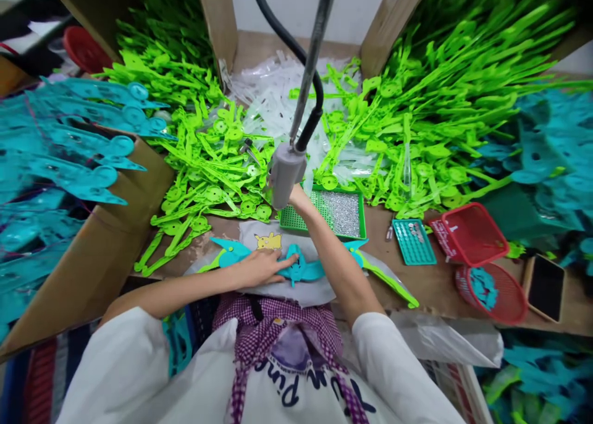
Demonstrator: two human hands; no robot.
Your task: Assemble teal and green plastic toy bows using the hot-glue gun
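A blue plastic assembly (309, 271) with lime-green arms lies on a grey cloth printed with a yellow cartoon figure (269, 241) at the table's front edge. My left hand (265, 266) rests on it, thumb and fingers holding it down and the index finger stretched to its raised middle piece (293, 264). Over the work hangs a grey electric screwdriver (283, 173) on a metal rod with a black cable. My right hand (296, 196) is at this screwdriver, mostly hidden behind its body, and appears to grip it. Beyond my right wrist stands a green tray (364, 217) of small silver metal pieces.
Lime-green plastic parts (213, 177) heap up left and right, with clear plastic pieces (273, 115) between. A cardboard box (106, 226) of blue parts stands left. To the right are a teal tray (414, 243), red baskets (477, 232) and a phone (545, 288).
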